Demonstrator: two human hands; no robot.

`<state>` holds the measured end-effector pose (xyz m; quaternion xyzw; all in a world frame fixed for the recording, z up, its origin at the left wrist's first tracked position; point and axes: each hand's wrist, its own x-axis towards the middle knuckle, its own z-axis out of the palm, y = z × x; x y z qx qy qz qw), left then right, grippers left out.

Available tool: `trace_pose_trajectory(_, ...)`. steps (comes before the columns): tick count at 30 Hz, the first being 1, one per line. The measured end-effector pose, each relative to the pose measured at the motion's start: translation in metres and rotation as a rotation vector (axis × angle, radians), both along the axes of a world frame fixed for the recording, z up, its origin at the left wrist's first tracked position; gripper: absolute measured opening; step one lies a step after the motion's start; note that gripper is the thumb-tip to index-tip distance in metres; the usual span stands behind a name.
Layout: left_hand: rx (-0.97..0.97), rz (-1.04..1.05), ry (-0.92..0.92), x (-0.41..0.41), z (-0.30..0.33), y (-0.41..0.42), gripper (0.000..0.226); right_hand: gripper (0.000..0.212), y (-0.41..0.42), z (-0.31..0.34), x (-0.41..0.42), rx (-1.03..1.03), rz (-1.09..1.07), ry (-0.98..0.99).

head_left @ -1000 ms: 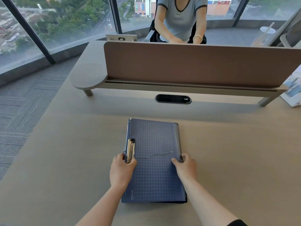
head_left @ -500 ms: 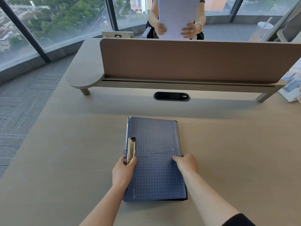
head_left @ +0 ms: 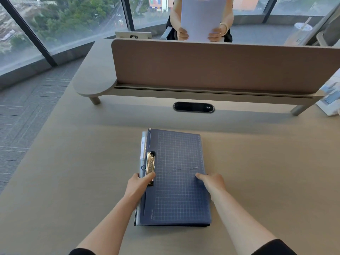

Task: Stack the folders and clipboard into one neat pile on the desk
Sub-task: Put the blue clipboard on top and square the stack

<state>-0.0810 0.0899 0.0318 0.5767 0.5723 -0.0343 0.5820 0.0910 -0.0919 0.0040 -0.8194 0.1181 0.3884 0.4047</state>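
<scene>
The clipboard (head_left: 179,173), dark blue with a pale grid printed over its face, is lying flat on top of the pile in the middle of the desk (head_left: 73,181), its long sides running away from the viewer. Its brass clip (head_left: 150,167) is sitting on the left long edge, and a thin thread is trailing across the board from the clip toward the right side. The folders (head_left: 143,150) are lying underneath, showing as a pale strip along the left edge and as a dark sliver under the near edge, so the pile is not quite flush on the left. The left hand (head_left: 138,186) is gripping the left edge of the pile, with the thumb lying on the near end of the clip and the fingers wrapping down over the side. The right hand (head_left: 213,183) is gripping the right edge, thumb resting on the board's face and the other fingers curling over the side, out of sight. Beyond the pile, an oval black cable port (head_left: 194,107) is sitting in the desk surface. Behind it, a brown divider panel (head_left: 220,67) is standing on a raised shelf (head_left: 94,81). Across the divider, another person is holding up white sheets of paper (head_left: 202,17) with 2 hands. Some printed material (head_left: 331,97) is lying at the far right edge.
</scene>
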Motion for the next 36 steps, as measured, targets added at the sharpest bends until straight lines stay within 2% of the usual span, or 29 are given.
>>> trace_pose_trajectory(4,0.003,0.066,-0.044,0.001,0.002,-0.009,0.055,0.031,-0.003,0.001,0.0,0.059,0.048,0.013)
trace_pose_trajectory(8,0.003,0.132,-0.079,-0.007,0.006,-0.019,0.048,0.043,-0.005,0.003,0.0,0.126,0.062,0.0)
trace_pose_trajectory(15,0.09,0.218,-0.112,-0.037,0.03,-0.001,0.045,0.035,0.022,0.028,-0.012,0.268,0.201,0.019)
trace_pose_trajectory(18,0.131,0.218,-0.103,-0.057,0.038,0.025,0.031,0.032,0.047,0.036,-0.029,0.313,0.235,0.016)
trace_pose_trajectory(21,0.175,0.217,-0.106,-0.078,0.045,0.057,0.032,0.027,0.079,0.044,-0.051,0.369,0.248,0.026)
trace_pose_trajectory(25,0.205,0.178,-0.094,-0.101,0.046,0.109,0.021,0.028,0.127,0.046,-0.077,0.386,0.246,0.02)
trace_pose_trajectory(30,0.213,0.143,-0.08,-0.127,0.04,0.185,0.028,0.028,0.198,0.04,-0.109,0.363,0.225,0.018)
trace_pose_trajectory(34,0.221,0.123,-0.069,-0.141,0.031,0.235,0.023,0.024,0.245,0.034,-0.127,0.342,0.2,0.001)
trace_pose_trajectory(36,0.198,0.118,-0.068,-0.145,0.026,0.259,0.03,0.023,0.267,0.031,-0.133,0.327,0.196,-0.003)
